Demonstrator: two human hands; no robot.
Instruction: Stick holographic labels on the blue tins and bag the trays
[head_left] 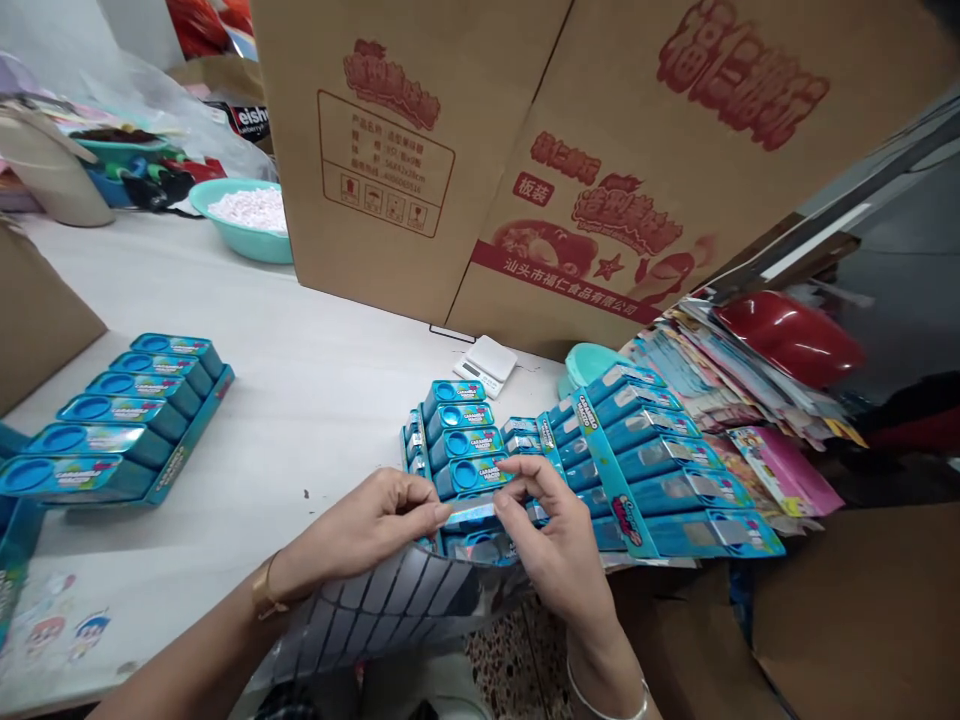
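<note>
Both my hands pinch a small clear, shiny strip [471, 512], one at each end, that looks like a sticker. My left hand [386, 515] has its left end between thumb and fingers. At the right end is my right hand [551, 535], thumb and forefinger closed. Right under the strip, one blue candy box [480, 547] is partly covered by my fingers. More blue boxes [469, 443] stand in a row in a blue tray just beyond. A dark sheet with pale rectangles [375, 605] hangs below my hands at the table edge.
Another tray of blue boxes [124, 410] sits at left. On the right lies a further display tray [615, 470]. Large cardboard cartons [480, 200] wall the back, with a small white scale [487, 362] in front. A teal bowl [244, 240] holds pale pieces.
</note>
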